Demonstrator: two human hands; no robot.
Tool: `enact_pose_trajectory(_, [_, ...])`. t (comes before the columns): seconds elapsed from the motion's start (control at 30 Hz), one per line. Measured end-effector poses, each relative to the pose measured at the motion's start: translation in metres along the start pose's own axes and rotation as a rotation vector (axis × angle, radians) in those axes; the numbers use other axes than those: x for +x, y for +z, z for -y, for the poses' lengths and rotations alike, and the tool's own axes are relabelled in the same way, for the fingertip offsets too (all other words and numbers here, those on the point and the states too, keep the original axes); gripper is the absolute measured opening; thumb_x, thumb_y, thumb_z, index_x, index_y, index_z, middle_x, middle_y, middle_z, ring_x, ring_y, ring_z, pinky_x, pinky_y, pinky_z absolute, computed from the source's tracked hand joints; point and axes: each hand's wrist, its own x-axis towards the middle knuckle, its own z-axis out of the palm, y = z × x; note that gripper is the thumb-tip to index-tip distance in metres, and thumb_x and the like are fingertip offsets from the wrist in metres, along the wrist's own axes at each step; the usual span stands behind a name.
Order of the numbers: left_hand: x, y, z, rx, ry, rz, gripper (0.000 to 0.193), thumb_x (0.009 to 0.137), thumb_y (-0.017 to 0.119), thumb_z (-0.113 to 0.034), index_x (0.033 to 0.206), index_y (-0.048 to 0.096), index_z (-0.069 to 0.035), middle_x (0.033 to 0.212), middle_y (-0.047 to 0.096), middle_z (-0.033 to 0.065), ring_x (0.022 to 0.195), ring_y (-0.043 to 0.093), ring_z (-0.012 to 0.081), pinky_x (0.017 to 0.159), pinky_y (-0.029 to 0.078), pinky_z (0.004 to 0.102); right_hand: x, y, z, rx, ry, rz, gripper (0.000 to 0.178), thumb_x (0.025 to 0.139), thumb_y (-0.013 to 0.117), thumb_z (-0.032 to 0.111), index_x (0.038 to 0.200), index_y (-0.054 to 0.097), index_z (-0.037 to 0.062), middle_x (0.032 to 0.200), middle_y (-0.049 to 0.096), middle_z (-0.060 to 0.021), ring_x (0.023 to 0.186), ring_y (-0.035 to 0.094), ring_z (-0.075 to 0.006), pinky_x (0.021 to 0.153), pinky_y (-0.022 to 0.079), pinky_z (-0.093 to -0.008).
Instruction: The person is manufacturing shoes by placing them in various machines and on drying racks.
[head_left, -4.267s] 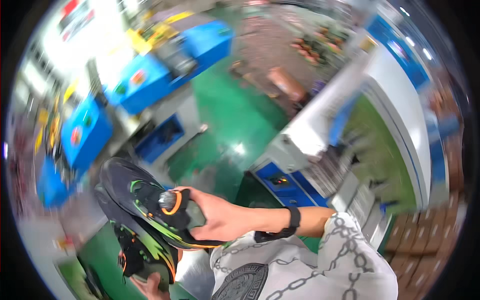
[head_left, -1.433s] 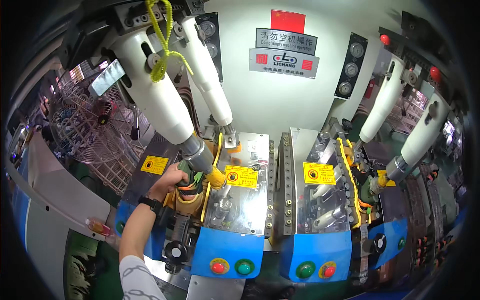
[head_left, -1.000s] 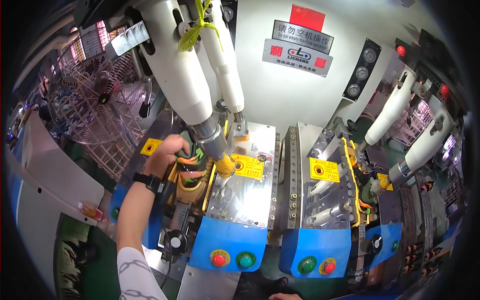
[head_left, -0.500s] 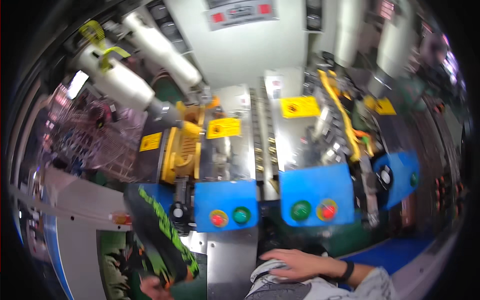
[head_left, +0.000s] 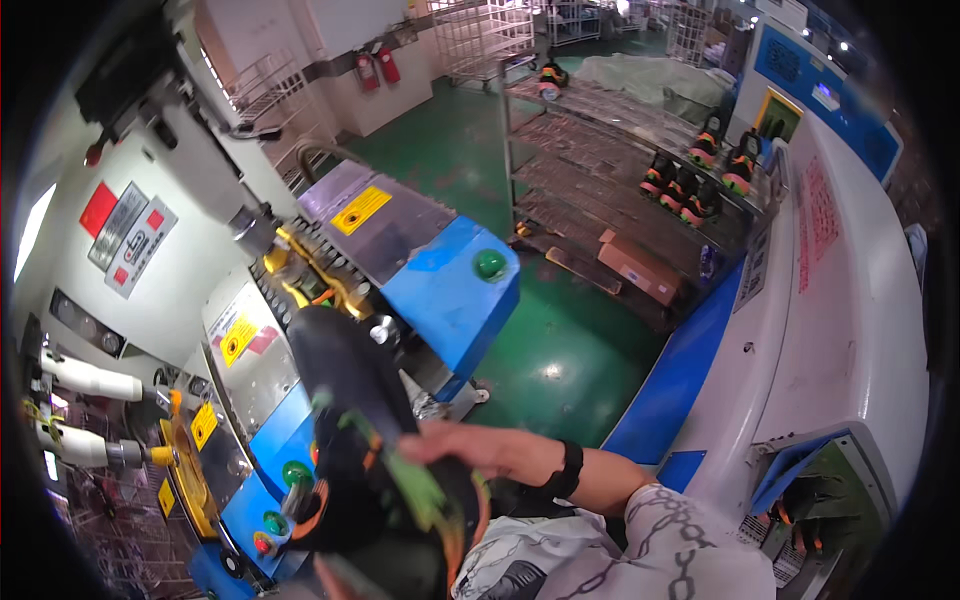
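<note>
A black shoe upper [head_left: 350, 400] with green and orange trim is close in front of me, blurred by motion, its long dark end pointing up and away. My left hand [head_left: 338, 582] shows only in part at the lower edge, holding the upper from below. From the right, my right hand [head_left: 460, 447] reaches across with its fingertips on the green trim, closed on the upper; a black band circles that wrist. Just beyond the upper is a machine station with a yellow clamp [head_left: 315, 275] and a blue panel [head_left: 450, 295] bearing a green button.
On the left, more machine stations carry yellow warning labels [head_left: 238, 338] and white cylinders [head_left: 90, 375]. A tiered rack [head_left: 560, 170] beyond holds several black-and-orange shoes [head_left: 703, 140] and a cardboard box [head_left: 640, 265]. A white machine housing [head_left: 830, 330] stands at the right.
My view has swung right, from the machine's front to the rack. The upper has come from the lower left to before me. My right hand has left my lap and reached it.
</note>
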Motion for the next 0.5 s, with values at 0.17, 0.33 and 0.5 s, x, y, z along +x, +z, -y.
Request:
enact_pose_trajectory(0.17, [0.121, 0.115, -0.011, 0.248, 0.224, 0.442, 0.082, 0.068, 0.076, -0.009, 0.138, 0.036, 0.006, 0.137, 0.044, 0.0249, 0.128, 0.044, 0.0332, 0.104, 0.038, 0.0415, -0.047, -0.017, 0.018, 0.622, -0.602, 0.087, 0.054, 0.098, 0.048, 0.041, 0.137, 0.046, 0.0046, 0.127, 0.059, -0.0155, 0.111, 0.061, -0.0257, 0.102, 0.047, -0.0416])
enact_pose_trajectory(0.33, [0.157, 0.152, 0.01, 0.429, 0.655, 0.459, 0.097, 0.069, 0.079, -0.015, 0.146, 0.022, 0.003, 0.153, 0.018, 0.0285, 0.144, 0.017, 0.0406, 0.114, 0.021, 0.0475, -0.054, -0.041, 0.024, 0.891, -0.663, 0.328, 0.058, 0.097, 0.048, 0.042, 0.141, 0.041, 0.004, 0.137, 0.049, -0.0165, 0.12, 0.054, -0.0248, 0.105, 0.043, -0.0404])
enact_pose_trajectory(0.5, [0.17, 0.166, 0.018, 0.435, 0.722, 0.479, 0.089, 0.074, 0.08, -0.024, 0.142, 0.03, 0.003, 0.15, 0.026, 0.0289, 0.141, 0.023, 0.0444, 0.113, 0.024, 0.0495, -0.071, -0.053, 0.024, 1.015, -0.695, 0.328, 0.059, 0.097, 0.048, 0.041, 0.142, 0.039, 0.0039, 0.139, 0.046, -0.0163, 0.123, 0.052, -0.0247, 0.106, 0.043, -0.0403])
